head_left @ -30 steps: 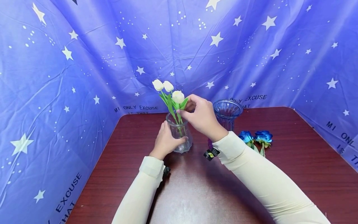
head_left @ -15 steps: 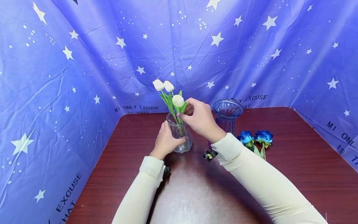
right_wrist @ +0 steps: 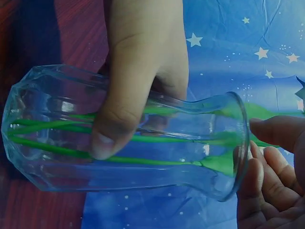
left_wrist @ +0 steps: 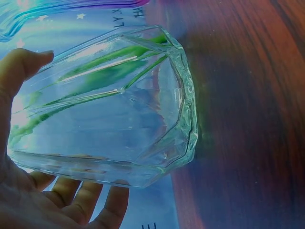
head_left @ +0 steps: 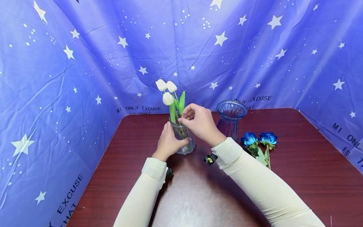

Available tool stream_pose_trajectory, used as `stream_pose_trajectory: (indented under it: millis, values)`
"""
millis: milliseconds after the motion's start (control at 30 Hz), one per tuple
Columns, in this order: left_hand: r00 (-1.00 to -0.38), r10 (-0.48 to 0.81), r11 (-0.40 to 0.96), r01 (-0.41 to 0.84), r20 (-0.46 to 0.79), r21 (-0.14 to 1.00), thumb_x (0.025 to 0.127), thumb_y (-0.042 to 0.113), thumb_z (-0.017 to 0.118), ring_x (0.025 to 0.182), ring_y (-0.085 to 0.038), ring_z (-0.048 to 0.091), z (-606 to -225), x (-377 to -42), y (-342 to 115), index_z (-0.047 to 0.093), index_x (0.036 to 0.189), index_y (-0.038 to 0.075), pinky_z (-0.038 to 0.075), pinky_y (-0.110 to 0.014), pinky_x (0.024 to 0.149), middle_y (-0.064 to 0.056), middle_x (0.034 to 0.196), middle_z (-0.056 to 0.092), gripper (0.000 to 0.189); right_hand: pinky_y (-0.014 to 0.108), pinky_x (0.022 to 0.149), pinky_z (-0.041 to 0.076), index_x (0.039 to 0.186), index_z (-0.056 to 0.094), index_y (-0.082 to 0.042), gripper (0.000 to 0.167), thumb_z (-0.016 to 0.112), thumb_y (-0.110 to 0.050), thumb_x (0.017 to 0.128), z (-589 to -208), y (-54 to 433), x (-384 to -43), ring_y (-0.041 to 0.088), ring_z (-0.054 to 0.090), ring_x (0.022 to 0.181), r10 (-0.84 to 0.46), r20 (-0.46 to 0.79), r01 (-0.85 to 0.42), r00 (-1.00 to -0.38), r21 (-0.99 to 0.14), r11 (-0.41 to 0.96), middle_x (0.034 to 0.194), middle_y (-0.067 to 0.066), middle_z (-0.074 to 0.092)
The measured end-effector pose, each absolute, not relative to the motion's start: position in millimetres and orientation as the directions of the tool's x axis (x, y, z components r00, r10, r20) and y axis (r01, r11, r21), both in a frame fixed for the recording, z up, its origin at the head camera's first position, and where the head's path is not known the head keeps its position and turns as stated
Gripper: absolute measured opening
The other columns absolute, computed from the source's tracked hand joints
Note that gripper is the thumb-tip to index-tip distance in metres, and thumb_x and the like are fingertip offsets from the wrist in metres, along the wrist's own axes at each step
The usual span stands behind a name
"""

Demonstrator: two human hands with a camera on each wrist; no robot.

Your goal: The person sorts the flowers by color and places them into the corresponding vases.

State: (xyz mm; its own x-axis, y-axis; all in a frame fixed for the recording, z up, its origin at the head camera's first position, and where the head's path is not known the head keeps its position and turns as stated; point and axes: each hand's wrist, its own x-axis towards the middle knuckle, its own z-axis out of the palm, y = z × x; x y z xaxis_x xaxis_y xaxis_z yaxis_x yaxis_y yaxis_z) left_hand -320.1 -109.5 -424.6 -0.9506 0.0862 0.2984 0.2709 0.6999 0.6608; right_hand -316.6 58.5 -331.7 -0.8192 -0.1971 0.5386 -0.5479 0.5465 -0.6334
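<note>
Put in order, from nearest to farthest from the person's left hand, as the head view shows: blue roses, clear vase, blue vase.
1. Clear vase: nearest, held in the left hand.
2. Blue vase: to the right of the clear one, standing farther back.
3. Blue roses: farthest, lying to the right beyond it.

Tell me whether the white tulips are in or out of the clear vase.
The white tulips are in: their green stems run down inside the clear vase, with the blooms above it.
</note>
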Motion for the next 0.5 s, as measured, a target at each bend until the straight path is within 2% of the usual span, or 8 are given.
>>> stream_pose_trajectory:
  millis: [167, 500]
  values:
    - [-0.939, 0.097, 0.705, 0.299, 0.33, 0.643, 0.07, 0.05, 0.088, 0.117, -0.03, 0.058, -426, -320, -108, 0.04, 0.147, 0.012, 0.051, -0.048, 0.097, -0.01, 0.13, 0.052, 0.099, 0.028, 0.069, 0.059, 0.091, 0.068, -0.013, 0.017, 0.083, -0.016, 0.085, -346, 57, -316, 0.008, 0.071, 0.073, -0.154, 0.584, -0.567, -0.797, -0.637, 0.521, 0.081, -0.003, 0.075]
    - [-0.933, 0.083, 0.708, 0.302, 0.349, 0.639, 0.068, 0.05, 0.087, 0.114, -0.031, 0.059, -427, -321, -108, 0.043, 0.145, 0.008, 0.052, -0.05, 0.094, -0.012, 0.128, 0.054, 0.098, 0.027, 0.071, 0.057, 0.092, 0.069, -0.013, 0.009, 0.076, -0.012, 0.087, -370, 46, -312, 0.008, 0.069, 0.075, -0.012, 0.725, -0.629, -0.689, -0.589, 0.507, 0.084, -0.002, 0.074]
